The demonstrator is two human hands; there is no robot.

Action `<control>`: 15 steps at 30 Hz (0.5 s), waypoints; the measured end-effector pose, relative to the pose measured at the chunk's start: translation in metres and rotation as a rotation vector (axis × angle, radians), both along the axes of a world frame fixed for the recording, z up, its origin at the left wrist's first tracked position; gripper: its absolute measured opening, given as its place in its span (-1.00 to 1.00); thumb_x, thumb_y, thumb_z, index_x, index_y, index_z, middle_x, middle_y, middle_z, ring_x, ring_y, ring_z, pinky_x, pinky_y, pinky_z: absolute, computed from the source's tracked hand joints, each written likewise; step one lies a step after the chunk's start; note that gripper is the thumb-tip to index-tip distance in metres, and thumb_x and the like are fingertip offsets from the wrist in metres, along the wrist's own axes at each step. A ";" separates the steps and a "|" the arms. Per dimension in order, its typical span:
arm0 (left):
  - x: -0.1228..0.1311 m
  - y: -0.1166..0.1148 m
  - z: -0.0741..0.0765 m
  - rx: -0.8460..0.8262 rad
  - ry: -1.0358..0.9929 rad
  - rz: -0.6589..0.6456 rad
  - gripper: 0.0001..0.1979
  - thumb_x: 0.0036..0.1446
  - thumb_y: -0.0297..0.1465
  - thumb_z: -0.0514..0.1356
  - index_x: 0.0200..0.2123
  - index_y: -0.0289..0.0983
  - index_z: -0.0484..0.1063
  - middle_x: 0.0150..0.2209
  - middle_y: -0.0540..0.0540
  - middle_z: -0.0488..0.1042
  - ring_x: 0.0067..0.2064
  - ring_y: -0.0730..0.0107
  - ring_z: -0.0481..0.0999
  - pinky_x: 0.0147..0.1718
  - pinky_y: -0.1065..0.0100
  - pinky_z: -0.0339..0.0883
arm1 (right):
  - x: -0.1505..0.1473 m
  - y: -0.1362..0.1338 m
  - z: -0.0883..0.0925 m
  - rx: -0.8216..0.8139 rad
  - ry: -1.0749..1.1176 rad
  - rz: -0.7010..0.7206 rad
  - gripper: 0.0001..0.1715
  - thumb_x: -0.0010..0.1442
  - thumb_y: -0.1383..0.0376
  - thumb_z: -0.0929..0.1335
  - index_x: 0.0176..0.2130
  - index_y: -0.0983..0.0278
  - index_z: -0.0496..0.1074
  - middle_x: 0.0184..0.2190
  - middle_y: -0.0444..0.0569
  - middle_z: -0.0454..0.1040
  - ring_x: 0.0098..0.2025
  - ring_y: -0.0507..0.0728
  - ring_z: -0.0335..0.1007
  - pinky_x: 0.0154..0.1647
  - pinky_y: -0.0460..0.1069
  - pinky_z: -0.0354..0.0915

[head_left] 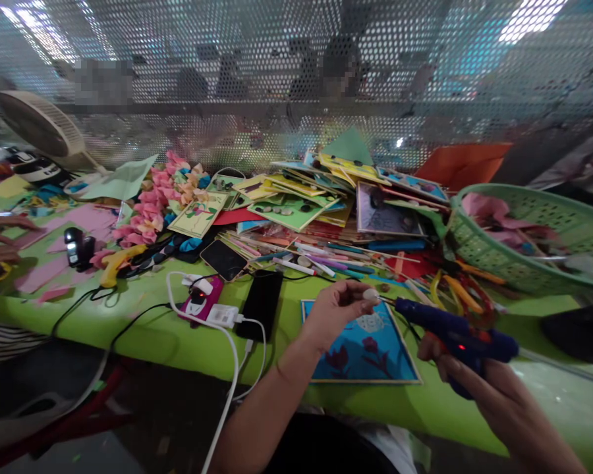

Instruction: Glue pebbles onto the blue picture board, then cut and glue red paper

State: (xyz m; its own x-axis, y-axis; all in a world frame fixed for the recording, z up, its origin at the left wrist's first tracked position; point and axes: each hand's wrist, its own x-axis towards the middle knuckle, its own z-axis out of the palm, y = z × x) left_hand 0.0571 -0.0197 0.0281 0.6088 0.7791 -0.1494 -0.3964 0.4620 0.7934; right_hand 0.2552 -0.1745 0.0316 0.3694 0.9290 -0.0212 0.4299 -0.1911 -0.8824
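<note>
My right hand (474, 372) is closed round the handle of a dark blue hot glue gun (454, 332), which has a small red light lit on its side. Between the fingertips of my left hand (338, 306) is a small, round white piece (371, 295), perhaps a pebble. The glue gun's nozzle points left and touches or nearly touches this piece. Below both hands lies a blue picture card (348, 359) with dark red flowers and a white rounded shape, edged by a pale frame. My left hand and wrist hide its upper left part.
Decorated cards (296, 210) are heaped at the back, with markers (321, 260) in front. A green basket (524, 263) stands right, beside scissors (459, 289). Phones (261, 304), a power strip (202, 299) and white cables (232, 375) lie left. Another person's hand (2, 237) is at far left.
</note>
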 end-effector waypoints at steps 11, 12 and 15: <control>0.001 0.001 -0.005 0.001 0.001 -0.002 -0.47 -0.27 -0.21 0.61 -0.24 -0.33 0.56 -0.27 -0.11 0.60 -0.21 0.34 0.56 -0.14 0.26 0.42 | 0.001 -0.001 0.001 -0.017 -0.014 0.025 -0.45 0.18 -0.17 0.39 -0.31 0.26 0.55 -0.44 0.01 0.48 -0.43 0.13 0.35 -0.46 -0.05 0.30; 0.002 0.001 -0.005 0.000 -0.001 0.001 -0.47 -0.27 -0.21 0.61 -0.24 -0.33 0.57 -0.28 -0.10 0.60 -0.22 0.34 0.56 -0.14 0.26 0.42 | 0.001 -0.001 0.001 -0.009 -0.013 0.026 -0.46 0.19 -0.17 0.39 -0.31 0.25 0.55 -0.44 0.01 0.49 -0.41 0.14 0.36 -0.45 -0.05 0.31; 0.002 0.001 -0.006 -0.003 0.001 -0.002 -0.47 -0.30 -0.22 0.62 -0.25 -0.33 0.58 -0.29 -0.09 0.60 -0.25 0.36 0.55 -0.14 0.26 0.43 | -0.002 0.000 0.003 0.002 -0.004 0.036 -0.48 0.17 -0.16 0.41 -0.32 0.25 0.54 -0.43 0.01 0.50 -0.38 0.15 0.38 -0.41 -0.05 0.33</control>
State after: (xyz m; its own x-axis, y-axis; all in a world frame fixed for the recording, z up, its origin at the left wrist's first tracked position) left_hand 0.0595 -0.0186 0.0225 0.6104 0.7773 -0.1523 -0.3949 0.4652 0.7922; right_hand 0.2534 -0.1744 0.0348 0.3353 0.9419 -0.0176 0.4401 -0.1731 -0.8811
